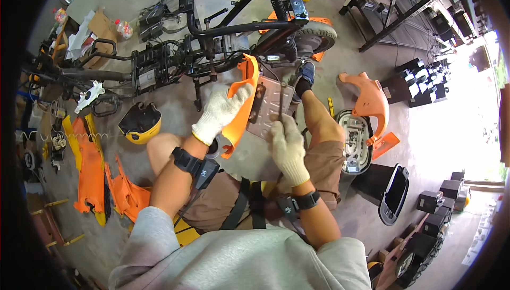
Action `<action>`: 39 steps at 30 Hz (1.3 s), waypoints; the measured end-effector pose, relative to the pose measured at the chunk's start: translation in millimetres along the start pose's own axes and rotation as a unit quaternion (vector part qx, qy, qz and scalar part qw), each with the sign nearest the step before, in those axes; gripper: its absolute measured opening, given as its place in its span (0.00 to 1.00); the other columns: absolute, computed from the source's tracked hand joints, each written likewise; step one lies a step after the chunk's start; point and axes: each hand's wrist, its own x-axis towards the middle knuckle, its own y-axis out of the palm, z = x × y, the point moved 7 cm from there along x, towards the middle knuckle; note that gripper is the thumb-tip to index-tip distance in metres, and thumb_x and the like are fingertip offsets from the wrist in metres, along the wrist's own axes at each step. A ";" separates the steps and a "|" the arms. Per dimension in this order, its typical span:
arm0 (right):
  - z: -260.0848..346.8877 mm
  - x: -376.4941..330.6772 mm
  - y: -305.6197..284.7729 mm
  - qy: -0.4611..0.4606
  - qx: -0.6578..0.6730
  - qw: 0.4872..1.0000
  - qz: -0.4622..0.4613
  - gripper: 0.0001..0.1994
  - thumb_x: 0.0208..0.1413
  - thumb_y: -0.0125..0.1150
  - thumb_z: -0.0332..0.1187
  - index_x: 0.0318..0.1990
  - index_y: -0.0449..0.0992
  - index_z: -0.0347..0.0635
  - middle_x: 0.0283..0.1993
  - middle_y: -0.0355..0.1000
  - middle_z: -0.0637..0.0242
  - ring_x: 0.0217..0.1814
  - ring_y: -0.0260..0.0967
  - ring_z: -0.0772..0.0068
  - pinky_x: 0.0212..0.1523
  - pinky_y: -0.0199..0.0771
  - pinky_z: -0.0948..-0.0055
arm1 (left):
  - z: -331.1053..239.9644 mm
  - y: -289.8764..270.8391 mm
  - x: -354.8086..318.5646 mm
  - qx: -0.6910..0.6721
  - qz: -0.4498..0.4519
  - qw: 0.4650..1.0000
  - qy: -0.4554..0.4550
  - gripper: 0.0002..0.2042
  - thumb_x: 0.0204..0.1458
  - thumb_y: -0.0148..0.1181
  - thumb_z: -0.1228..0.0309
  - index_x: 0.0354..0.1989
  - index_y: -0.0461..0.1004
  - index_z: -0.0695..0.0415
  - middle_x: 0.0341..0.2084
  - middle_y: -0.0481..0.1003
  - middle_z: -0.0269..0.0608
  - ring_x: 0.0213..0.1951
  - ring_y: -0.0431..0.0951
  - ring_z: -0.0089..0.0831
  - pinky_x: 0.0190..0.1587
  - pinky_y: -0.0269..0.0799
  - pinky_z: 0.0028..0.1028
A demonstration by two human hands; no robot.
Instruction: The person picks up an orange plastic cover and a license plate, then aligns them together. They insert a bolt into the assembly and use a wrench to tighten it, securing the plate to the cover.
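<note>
My left hand (223, 110), in a white knit glove, grips a curved orange plastic panel (243, 110) by its left side. The panel stands upright between my knees. My right hand (288, 149), also gloved, is closed round a thin dark rod-shaped tool (281, 98) that points away from me; its handle is hidden in the fist. Behind the panel lies a grey metal plate (270, 122) with raised ribs. The tool passes over that plate, apart from the panel.
Beyond my hands stands a black motorcycle frame (228, 28) with a wheel (316, 39). Orange fairing pieces (90, 167) lie left, near a yellow-and-black shell (140, 122). Right are another orange panel (369, 101), an oval housing (355, 141), a black bin (380, 189) and black boxes (419, 82).
</note>
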 end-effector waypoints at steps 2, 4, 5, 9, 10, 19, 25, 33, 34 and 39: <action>5.6 -0.7 -19.8 -0.030 -0.045 0.998 -0.025 0.15 0.65 0.50 0.41 0.47 0.77 0.43 0.29 0.77 0.59 0.30 0.76 0.63 0.36 0.74 0.63 | -1.1 -0.4 -3.0 0.054 0.005 0.998 -0.023 0.18 0.63 0.60 0.58 0.45 0.81 0.64 0.32 0.82 0.34 0.34 0.77 0.17 0.36 0.73 0.24; 21.3 -1.9 -36.9 -0.103 -0.117 0.987 -0.047 0.16 0.65 0.51 0.44 0.44 0.78 0.41 0.31 0.76 0.54 0.33 0.76 0.52 0.37 0.74 0.58 | 2.0 1.1 -2.7 0.080 0.004 0.995 -0.062 0.19 0.63 0.60 0.58 0.45 0.81 0.65 0.33 0.82 0.35 0.34 0.77 0.18 0.36 0.73 0.24; 29.9 -1.0 -41.5 -0.135 -0.151 0.978 -0.053 0.18 0.63 0.53 0.47 0.40 0.79 0.40 0.31 0.76 0.50 0.35 0.75 0.44 0.37 0.73 0.54 | 2.3 2.5 -1.3 0.096 0.006 0.993 -0.069 0.19 0.63 0.59 0.57 0.45 0.81 0.65 0.33 0.83 0.36 0.33 0.78 0.19 0.35 0.72 0.24; 50.8 9.6 -45.0 -0.158 -0.249 0.955 -0.022 0.21 0.62 0.53 0.50 0.32 0.81 0.41 0.27 0.76 0.52 0.33 0.76 0.45 0.36 0.74 0.54 | -5.1 5.7 2.5 -0.052 0.010 0.998 -0.024 0.19 0.64 0.59 0.57 0.45 0.81 0.65 0.34 0.83 0.37 0.34 0.79 0.20 0.35 0.73 0.25; 54.2 12.4 -45.6 -0.158 -0.248 0.955 -0.026 0.21 0.62 0.53 0.50 0.32 0.81 0.41 0.27 0.76 0.52 0.33 0.76 0.45 0.36 0.74 0.54 | -7.8 3.8 0.5 0.013 0.006 1.000 -0.003 0.19 0.64 0.59 0.58 0.45 0.81 0.65 0.34 0.83 0.38 0.34 0.80 0.22 0.36 0.73 0.27; 62.3 43.9 -36.6 -0.197 -0.339 0.920 -0.028 0.20 0.58 0.55 0.52 0.32 0.83 0.45 0.29 0.79 0.54 0.32 0.78 0.49 0.36 0.77 0.53 | -7.9 -4.7 3.2 0.234 0.003 0.972 0.023 0.15 0.65 0.56 0.62 0.43 0.79 0.64 0.33 0.79 0.32 0.35 0.76 0.25 0.40 0.73 0.27; 67.6 46.8 -33.6 -0.231 -0.359 0.904 -0.015 0.19 0.53 0.55 0.48 0.33 0.85 0.43 0.29 0.79 0.54 0.32 0.79 0.49 0.34 0.79 0.55 | 10.4 -8.9 11.7 0.145 0.009 0.987 -0.072 0.27 0.61 0.60 0.49 0.54 0.74 0.64 0.40 0.77 0.34 0.41 0.74 0.21 0.46 0.70 0.25; 66.4 59.7 -34.3 -0.173 -0.401 0.898 0.045 0.18 0.52 0.56 0.44 0.40 0.86 0.44 0.42 0.82 0.55 0.45 0.81 0.54 0.40 0.80 0.55 | 16.0 -9.7 16.6 0.152 -0.009 0.985 -0.087 0.26 0.59 0.63 0.48 0.52 0.77 0.60 0.38 0.77 0.31 0.37 0.75 0.20 0.41 0.71 0.23; 68.5 59.2 -34.6 -0.182 -0.385 0.904 0.041 0.18 0.52 0.56 0.44 0.40 0.86 0.44 0.42 0.82 0.55 0.45 0.81 0.54 0.40 0.80 0.55 | 15.3 -9.6 15.8 0.146 -0.010 0.985 -0.088 0.25 0.59 0.63 0.49 0.52 0.77 0.60 0.37 0.77 0.31 0.36 0.75 0.19 0.40 0.71 0.23; 71.0 57.0 -33.7 -0.191 -0.363 0.911 0.034 0.19 0.53 0.56 0.47 0.40 0.86 0.44 0.42 0.81 0.54 0.46 0.81 0.54 0.42 0.80 0.56 | 9.4 -9.7 10.9 0.152 -0.017 0.985 -0.083 0.24 0.59 0.63 0.49 0.50 0.77 0.60 0.35 0.76 0.31 0.34 0.74 0.19 0.37 0.71 0.23</action>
